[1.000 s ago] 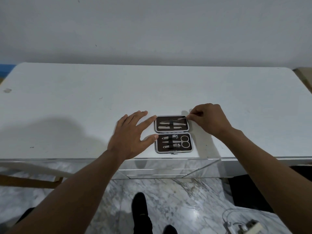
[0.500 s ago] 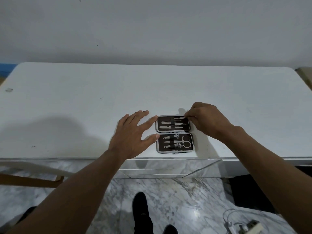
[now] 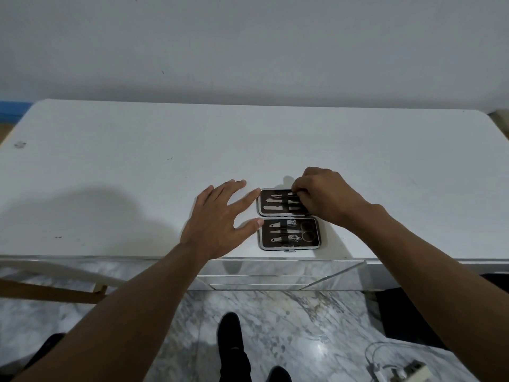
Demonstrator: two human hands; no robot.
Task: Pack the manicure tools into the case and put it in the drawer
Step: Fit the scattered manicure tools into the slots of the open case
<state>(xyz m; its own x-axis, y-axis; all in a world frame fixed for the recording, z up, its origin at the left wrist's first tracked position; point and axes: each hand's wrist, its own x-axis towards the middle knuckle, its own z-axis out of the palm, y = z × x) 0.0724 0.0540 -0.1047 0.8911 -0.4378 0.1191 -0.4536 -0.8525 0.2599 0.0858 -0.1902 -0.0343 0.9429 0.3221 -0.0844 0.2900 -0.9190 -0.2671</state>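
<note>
Brown case lies open near the bench edge

We see the case (image 3: 288, 219) open on the white bench (image 3: 137, 175). Our right hand (image 3: 325, 197) pinches a tool (image 3: 278, 197) at the case's 1 o'clock. Our left hand (image 3: 217, 221), fingers spread wide, touches its 9 o'clock side.
</note>
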